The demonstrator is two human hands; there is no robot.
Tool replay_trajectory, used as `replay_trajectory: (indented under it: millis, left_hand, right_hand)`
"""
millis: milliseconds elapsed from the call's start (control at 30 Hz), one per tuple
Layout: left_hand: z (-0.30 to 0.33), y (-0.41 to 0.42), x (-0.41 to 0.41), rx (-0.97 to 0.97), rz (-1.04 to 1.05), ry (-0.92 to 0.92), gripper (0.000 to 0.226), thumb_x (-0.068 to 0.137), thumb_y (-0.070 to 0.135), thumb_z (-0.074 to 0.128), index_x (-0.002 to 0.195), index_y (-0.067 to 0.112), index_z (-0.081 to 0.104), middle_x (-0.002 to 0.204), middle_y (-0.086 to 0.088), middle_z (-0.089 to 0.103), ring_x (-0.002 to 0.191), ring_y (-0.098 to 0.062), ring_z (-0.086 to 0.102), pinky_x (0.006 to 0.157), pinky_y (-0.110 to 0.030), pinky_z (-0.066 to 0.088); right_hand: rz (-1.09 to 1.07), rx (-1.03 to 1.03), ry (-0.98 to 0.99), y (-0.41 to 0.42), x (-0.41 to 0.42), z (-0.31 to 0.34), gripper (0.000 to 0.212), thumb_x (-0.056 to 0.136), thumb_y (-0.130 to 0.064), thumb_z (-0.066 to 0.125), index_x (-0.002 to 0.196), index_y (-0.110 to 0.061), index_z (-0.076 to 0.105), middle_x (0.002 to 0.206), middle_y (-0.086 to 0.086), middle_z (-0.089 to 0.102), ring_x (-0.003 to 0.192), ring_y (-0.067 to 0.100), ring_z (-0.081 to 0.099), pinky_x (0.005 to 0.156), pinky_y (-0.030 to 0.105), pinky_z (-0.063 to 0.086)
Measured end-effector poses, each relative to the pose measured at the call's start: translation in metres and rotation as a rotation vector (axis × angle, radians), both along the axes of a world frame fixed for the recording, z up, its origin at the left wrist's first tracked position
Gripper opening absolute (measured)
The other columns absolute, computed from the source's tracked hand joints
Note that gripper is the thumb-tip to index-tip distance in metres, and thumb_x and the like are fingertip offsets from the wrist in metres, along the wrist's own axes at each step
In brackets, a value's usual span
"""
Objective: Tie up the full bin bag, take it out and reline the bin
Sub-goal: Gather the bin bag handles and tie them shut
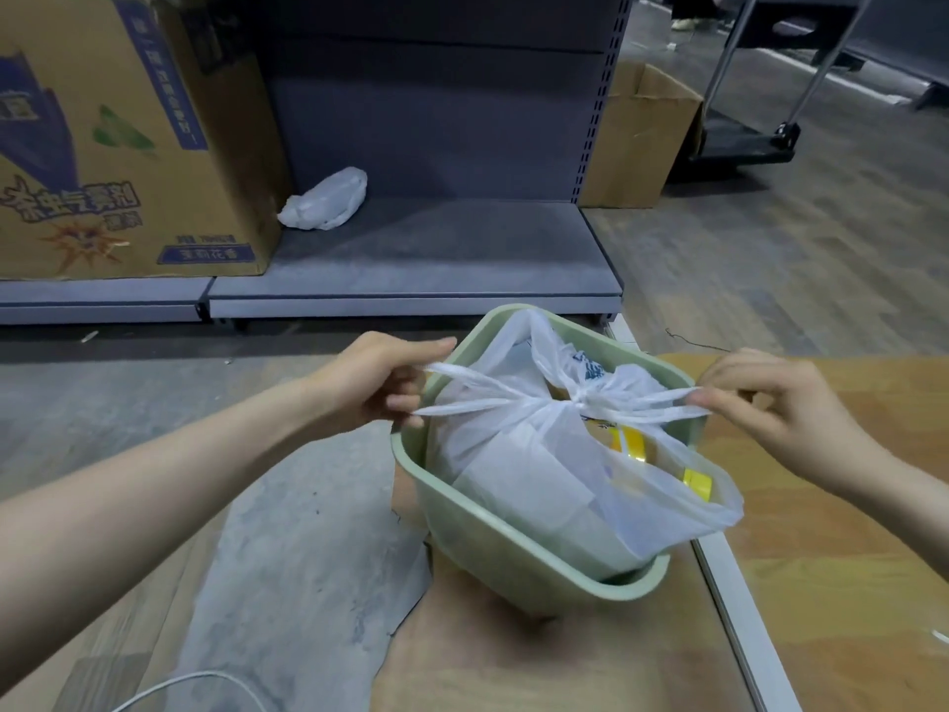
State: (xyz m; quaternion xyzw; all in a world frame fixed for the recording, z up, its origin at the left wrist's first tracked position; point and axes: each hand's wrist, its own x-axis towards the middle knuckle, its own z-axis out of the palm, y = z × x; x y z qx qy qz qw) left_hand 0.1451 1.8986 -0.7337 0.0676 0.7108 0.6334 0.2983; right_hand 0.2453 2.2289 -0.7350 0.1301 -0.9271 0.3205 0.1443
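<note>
A pale green bin (493, 552) stands on the floor in front of me, filled by a translucent white bin bag (534, 470) with paper and yellow items inside. The bag's two handles cross in a knot (577, 398) above the bin's middle. My left hand (380, 382) pinches the left handle strands at the bin's left rim and holds them taut. My right hand (760, 398) pinches the right handle strands just past the right rim. Both pull outward, away from the knot.
A grey shelf base (411, 259) stands behind the bin, with a large printed carton (123, 146) on its left and a crumpled white plastic bag (326, 200) beside it. A brown box (637, 141) and a trolley (744, 141) sit at the back right. A white cable (195, 680) lies near my left forearm.
</note>
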Motion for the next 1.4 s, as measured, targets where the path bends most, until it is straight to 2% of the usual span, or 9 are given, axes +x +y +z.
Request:
replay_trajectory:
  millis: [100,167,267,367,467,667,900,1100,1400]
  left_hand:
    - [0.011,0.0,0.002,0.023,-0.06,0.168,0.033,0.074,0.023,0.064,0.046,0.012,0.05,0.044,-0.002,0.043,0.045,-0.014,0.042,0.053,-0.02,0.042]
    - [0.016,0.004,0.003,0.186,0.001,0.138,0.027,0.078,0.023,0.059,0.059,0.004,0.053,0.052,-0.001,0.052,0.055,-0.012,0.055,0.066,-0.02,0.051]
    - [0.016,0.013,0.002,0.368,0.126,0.011,0.041,0.095,0.025,0.046,0.057,0.011,0.049,0.052,0.0,0.044,0.056,-0.011,0.059,0.072,-0.023,0.054]
    - [0.015,0.019,0.002,0.417,0.18,-0.024,0.047,0.097,0.028,0.045,0.053,0.018,0.035,0.046,0.006,0.025,0.041,-0.009,0.032,0.079,-0.028,0.041]
    - [0.013,0.02,0.001,0.298,0.175,0.131,0.057,0.095,0.022,0.051,0.041,0.023,0.032,0.042,0.007,0.021,0.039,-0.01,0.023,0.059,-0.021,0.044]
    - [-0.001,0.001,-0.007,0.125,0.03,0.263,0.059,0.081,0.003,0.061,0.034,0.024,0.032,0.038,0.007,0.023,0.039,-0.013,0.03,0.054,-0.031,0.029]
    - [-0.006,-0.007,-0.007,0.038,-0.019,0.261,0.063,0.084,-0.006,0.058,0.035,0.022,0.03,0.037,0.007,0.023,0.035,-0.01,0.028,0.048,-0.023,0.034]
    - [-0.014,-0.005,-0.006,0.042,-0.098,0.225,0.05,0.075,0.009,0.06,0.037,0.024,0.031,0.039,0.008,0.024,0.037,-0.009,0.026,0.05,-0.026,0.02]
    - [0.005,-0.005,0.005,0.348,-0.135,0.064,0.04,0.051,0.039,0.084,0.045,0.02,0.049,0.046,0.005,0.04,0.049,-0.013,0.048,0.072,-0.024,0.048]
  right_hand:
    - [-0.061,-0.643,-0.283,-0.016,-0.001,0.014,0.024,0.077,-0.027,0.065,0.054,-0.021,0.071,0.058,-0.006,0.066,0.059,0.004,0.06,0.061,0.011,0.05]
    - [0.022,-1.013,-0.464,-0.023,-0.005,0.017,0.026,0.07,-0.031,0.062,0.048,-0.016,0.062,0.053,-0.003,0.056,0.061,0.007,0.063,0.067,0.017,0.056]
    - [-0.002,-1.311,-0.562,-0.028,-0.011,0.026,0.03,0.069,-0.028,0.058,0.042,-0.02,0.046,0.043,-0.005,0.036,0.048,0.013,0.051,0.056,0.018,0.054]
    - [-0.09,-1.252,-0.54,-0.026,-0.013,0.031,0.04,0.066,-0.032,0.061,0.039,-0.024,0.032,0.04,-0.009,0.025,0.039,0.009,0.029,0.044,0.012,0.034]
    - [-0.097,-0.991,-0.479,-0.026,-0.011,0.029,0.045,0.062,-0.035,0.064,0.04,-0.027,0.026,0.04,-0.012,0.022,0.037,0.007,0.023,0.042,0.02,0.02]
    - [-0.112,-0.785,-0.468,-0.02,-0.009,0.015,0.061,0.087,0.004,0.049,0.035,-0.024,0.031,0.038,-0.009,0.022,0.035,0.006,0.019,0.038,0.019,0.015]
    - [-0.135,-0.707,-0.502,-0.016,-0.004,0.01,0.066,0.09,0.009,0.041,0.034,-0.025,0.03,0.036,-0.008,0.025,0.034,0.005,0.019,0.037,0.016,0.017]
    - [-0.19,-0.736,-0.494,-0.013,0.003,0.001,0.062,0.089,0.011,0.042,0.037,-0.021,0.03,0.037,-0.007,0.023,0.034,0.004,0.018,0.035,0.013,0.019]
    - [-0.148,-1.136,-0.462,-0.02,0.009,0.02,0.035,0.053,-0.028,0.069,0.036,-0.022,0.038,0.04,-0.007,0.028,0.045,0.013,0.041,0.057,0.019,0.041]
